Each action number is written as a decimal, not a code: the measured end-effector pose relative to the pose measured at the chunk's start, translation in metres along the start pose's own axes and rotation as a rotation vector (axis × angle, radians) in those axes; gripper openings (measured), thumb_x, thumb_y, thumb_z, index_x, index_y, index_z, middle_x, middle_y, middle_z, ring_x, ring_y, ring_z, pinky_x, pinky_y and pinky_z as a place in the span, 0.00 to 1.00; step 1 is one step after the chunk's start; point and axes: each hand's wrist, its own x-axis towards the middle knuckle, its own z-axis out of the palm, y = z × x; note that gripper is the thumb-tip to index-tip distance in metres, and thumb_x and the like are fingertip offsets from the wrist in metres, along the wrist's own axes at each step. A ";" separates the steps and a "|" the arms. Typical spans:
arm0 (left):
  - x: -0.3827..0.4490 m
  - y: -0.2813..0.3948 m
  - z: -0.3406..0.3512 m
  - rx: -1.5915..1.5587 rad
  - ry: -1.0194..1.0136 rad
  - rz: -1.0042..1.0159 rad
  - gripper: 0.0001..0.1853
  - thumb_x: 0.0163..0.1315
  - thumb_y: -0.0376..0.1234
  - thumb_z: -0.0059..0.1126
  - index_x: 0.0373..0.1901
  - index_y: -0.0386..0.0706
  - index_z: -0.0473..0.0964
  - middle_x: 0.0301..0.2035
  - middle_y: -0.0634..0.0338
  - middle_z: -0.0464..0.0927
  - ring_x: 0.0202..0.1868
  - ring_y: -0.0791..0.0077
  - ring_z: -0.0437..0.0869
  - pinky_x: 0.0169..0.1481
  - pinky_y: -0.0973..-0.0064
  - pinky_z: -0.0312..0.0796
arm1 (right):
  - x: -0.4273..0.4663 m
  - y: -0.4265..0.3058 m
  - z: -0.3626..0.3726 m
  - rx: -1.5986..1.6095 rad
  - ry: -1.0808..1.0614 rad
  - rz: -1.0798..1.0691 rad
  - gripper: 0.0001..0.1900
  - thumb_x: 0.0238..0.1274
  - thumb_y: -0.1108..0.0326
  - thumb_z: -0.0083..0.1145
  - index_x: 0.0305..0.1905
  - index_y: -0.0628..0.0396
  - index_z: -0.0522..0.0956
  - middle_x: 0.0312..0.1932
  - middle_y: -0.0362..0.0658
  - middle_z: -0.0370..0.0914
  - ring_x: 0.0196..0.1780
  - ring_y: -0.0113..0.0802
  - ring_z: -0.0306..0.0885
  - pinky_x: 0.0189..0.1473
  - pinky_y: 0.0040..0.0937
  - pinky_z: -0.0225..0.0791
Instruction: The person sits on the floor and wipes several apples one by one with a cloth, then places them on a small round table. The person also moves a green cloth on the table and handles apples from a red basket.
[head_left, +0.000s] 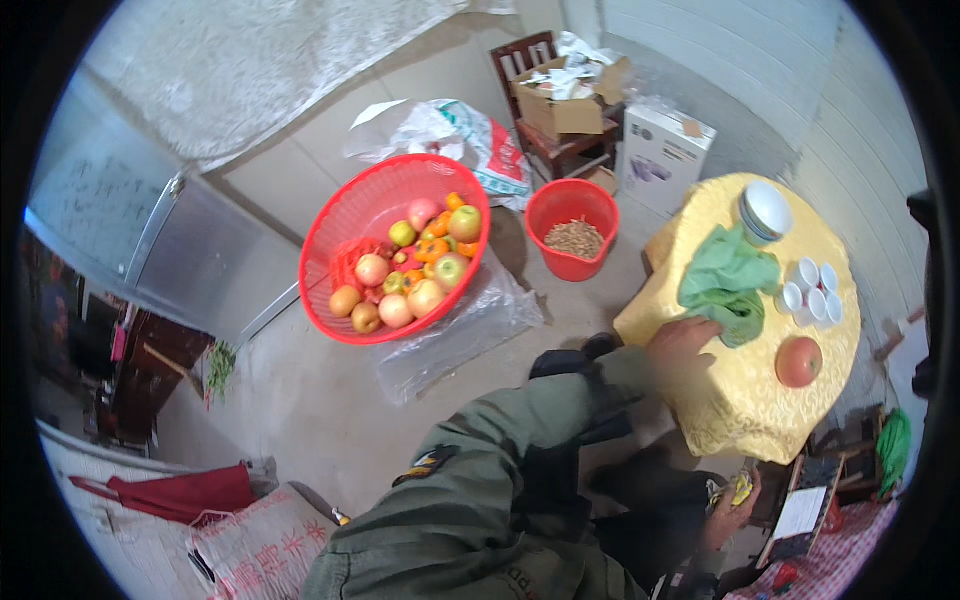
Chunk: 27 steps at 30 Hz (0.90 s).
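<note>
My left hand (679, 346) reaches over the near edge of a small round table, its fingertips at the border of a crumpled green cloth (727, 274). Blur hides whether the fingers pinch the cloth. Low at the right, below the tabletop, my right hand (733, 511) is closed around a small crumpled yellow and grey thing (739, 489), perhaps a cloth or wrapper. On the yellow patterned tablecloth (739, 409) a large reddish apple (799, 361) lies to the right of my left hand. Several small white cups (807, 274) stand beyond the apple, and stacked bowls (766, 210) sit at the far side.
A large red plastic basket (319, 277) holds apples and persimmons. Beside it stands a red bucket (572, 262) containing small tan pieces. A chair (504, 67) bears an open cardboard box (555, 112), next to a white printed box (664, 157). A woven sack (262, 547) lies lower left.
</note>
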 end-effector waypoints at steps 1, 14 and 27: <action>-0.016 -0.007 -0.027 0.001 -0.037 -0.039 0.25 0.60 0.32 0.67 0.59 0.34 0.74 0.50 0.41 0.81 0.54 0.43 0.83 0.61 0.53 0.76 | 0.001 0.000 0.002 -0.031 -0.008 -0.001 0.26 0.73 0.77 0.52 0.73 0.64 0.69 0.66 0.52 0.75 0.69 0.42 0.73 0.73 0.39 0.64; -0.198 -0.093 -0.394 0.411 0.362 -0.679 0.22 0.64 0.31 0.71 0.57 0.30 0.79 0.37 0.49 0.86 0.40 0.64 0.88 0.48 0.65 0.80 | 0.015 -0.004 0.019 -0.096 -0.051 -0.054 0.24 0.77 0.72 0.54 0.73 0.65 0.70 0.68 0.54 0.75 0.70 0.43 0.73 0.73 0.38 0.64; -0.202 -0.290 -0.494 0.816 0.385 -0.895 0.36 0.60 0.39 0.71 0.70 0.37 0.72 0.49 0.34 0.85 0.53 0.38 0.88 0.59 0.49 0.79 | 0.030 -0.028 0.028 -0.373 -0.130 0.029 0.22 0.78 0.70 0.52 0.71 0.65 0.70 0.68 0.55 0.74 0.71 0.46 0.72 0.76 0.40 0.61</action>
